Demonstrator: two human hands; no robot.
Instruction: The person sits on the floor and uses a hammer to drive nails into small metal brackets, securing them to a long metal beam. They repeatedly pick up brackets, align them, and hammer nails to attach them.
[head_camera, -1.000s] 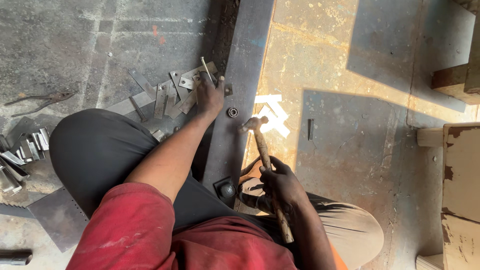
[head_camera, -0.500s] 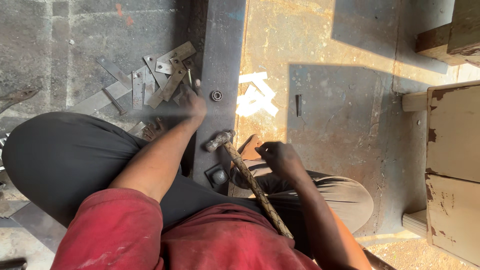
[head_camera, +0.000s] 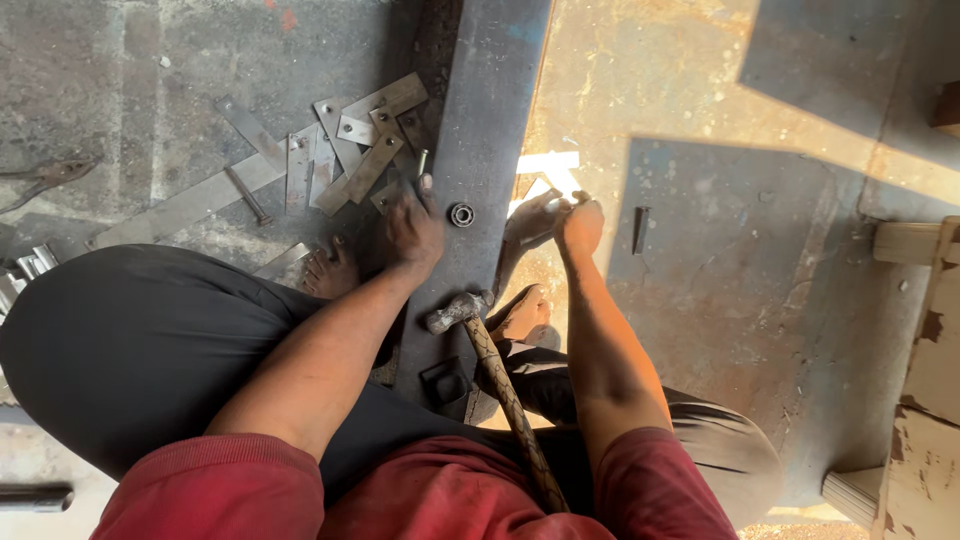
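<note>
Left hand (head_camera: 412, 232) lies on the edge of the dark steel bar (head_camera: 480, 150), fingers bent around a small metal piece; what exactly it is I cannot tell. Right hand (head_camera: 578, 224) is closed on pale strips (head_camera: 540, 200) beside the bar. The hammer (head_camera: 500, 385) leans loose against the lap, head (head_camera: 455, 312) on the bar, w/ nobody holding it. Risk, I think: the hammer slides off onto the bare foot (head_camera: 520, 315) just beside it, or the small ring (head_camera: 461, 214) rolls away.
</note>
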